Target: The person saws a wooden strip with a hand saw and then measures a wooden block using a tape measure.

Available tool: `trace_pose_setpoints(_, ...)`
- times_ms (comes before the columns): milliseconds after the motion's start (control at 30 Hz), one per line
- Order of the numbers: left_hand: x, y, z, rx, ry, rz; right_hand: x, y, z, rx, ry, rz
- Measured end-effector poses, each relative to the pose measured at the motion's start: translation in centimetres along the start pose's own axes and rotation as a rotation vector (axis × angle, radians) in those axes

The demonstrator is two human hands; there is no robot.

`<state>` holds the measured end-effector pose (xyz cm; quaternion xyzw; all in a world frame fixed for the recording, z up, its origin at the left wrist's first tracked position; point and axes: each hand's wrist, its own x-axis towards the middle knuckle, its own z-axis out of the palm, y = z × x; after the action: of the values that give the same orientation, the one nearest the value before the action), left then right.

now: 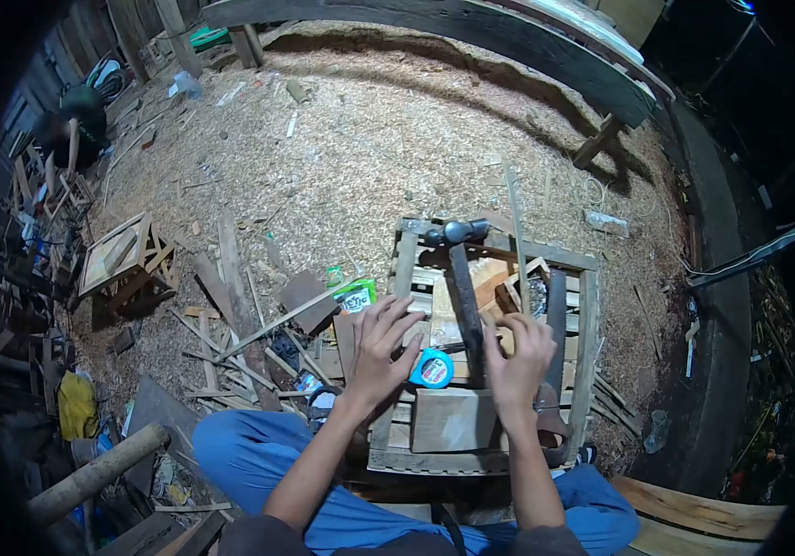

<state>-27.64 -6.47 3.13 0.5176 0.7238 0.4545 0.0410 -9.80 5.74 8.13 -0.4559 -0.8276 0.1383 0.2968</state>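
My left hand rests with fingers spread on a wooden slatted frame in front of my knees, beside a blue tape measure. My right hand hovers over the frame with its fingers curled around a thin wooden stick that stands almost upright. A hammer with a dark head lies on the frame between my hands, head pointing away from me. A flat wooden block lies on the frame's near end.
Sawdust and wood shavings cover the ground. A small wooden crate and loose slats lie to the left. A green packet sits near the frame. A person crouches far left. A heavy curved plank borders the back.
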Motion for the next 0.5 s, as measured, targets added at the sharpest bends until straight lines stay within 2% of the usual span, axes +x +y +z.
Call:
trace_pose_setpoints(100,0.8,1.6,1.1,-0.009,-0.01,0.054,-0.2,3.5,-1.3,-0.188,0.043,0.043)
trace_pose_setpoints(233,1.6,3.2,2.4,0.005,-0.035,0.121,-0.4,4.5,-1.2,-0.141,0.002,0.004)
trace_pose_setpoints(500,2.7,4.5,4.0,-0.043,-0.172,0.081,-0.1,6.1,-0.4,0.064,0.072,-0.014)
